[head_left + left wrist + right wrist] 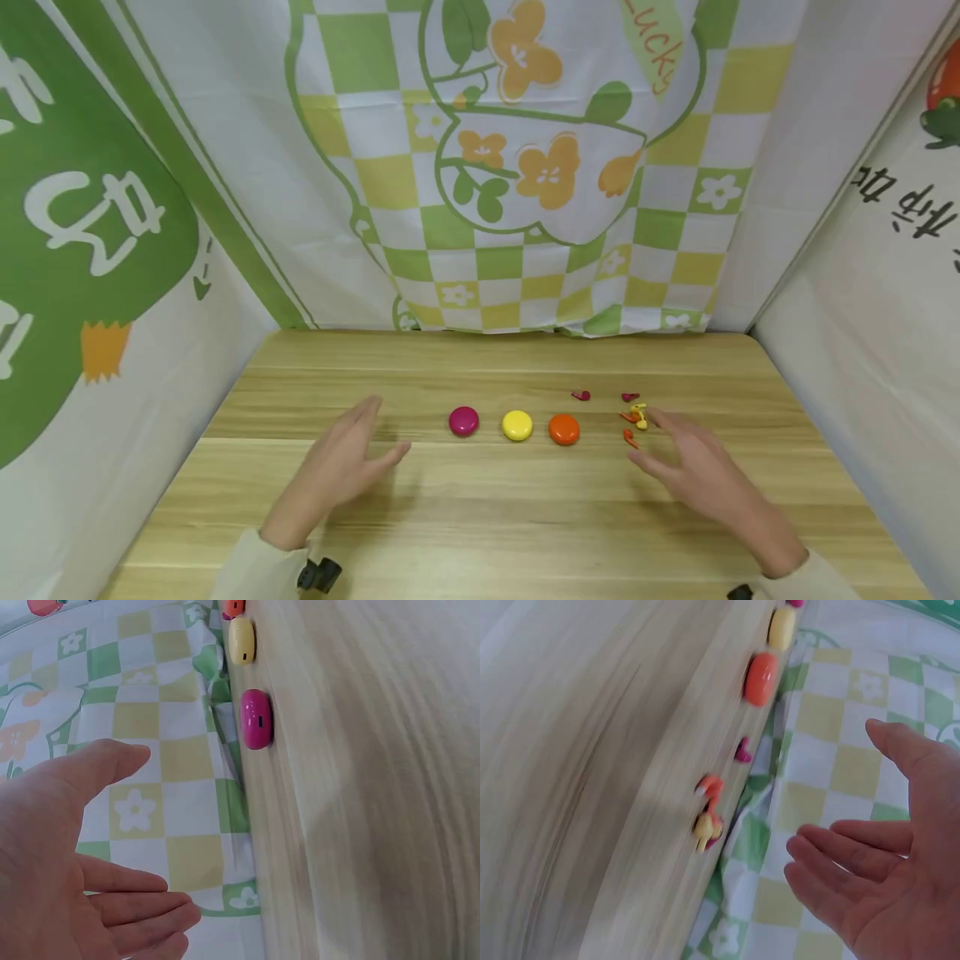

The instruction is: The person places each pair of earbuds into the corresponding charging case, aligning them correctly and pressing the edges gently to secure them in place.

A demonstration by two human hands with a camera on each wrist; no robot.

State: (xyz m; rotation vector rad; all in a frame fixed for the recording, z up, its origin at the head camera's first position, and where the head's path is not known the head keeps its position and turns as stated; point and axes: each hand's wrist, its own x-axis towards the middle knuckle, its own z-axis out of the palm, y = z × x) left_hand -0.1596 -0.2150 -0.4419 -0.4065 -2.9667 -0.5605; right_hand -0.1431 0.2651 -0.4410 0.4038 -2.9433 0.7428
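Three round, glossy earbud charging cases stand in a row on the wooden table: a magenta case (463,421), a yellow case (517,425) and an orange case (564,430). Their lids look closed. Right of them lie loose earbuds: one magenta earbud (582,395) by itself, and a cluster with another magenta earbud (630,397), yellow earbuds (641,420) and orange earbuds (629,437). My left hand (330,471) hovers left of the magenta case, fingers extended and holding nothing. Beside the earbud cluster, my right hand (701,471) hangs with its fingers spread, apart from the earbuds and holding nothing.
The wooden table (510,517) ends at the back against a green and yellow checkered curtain (525,283). Printed white cloth walls (247,325) rise on the left and right. A dark wrist camera (319,575) sits at the left sleeve.
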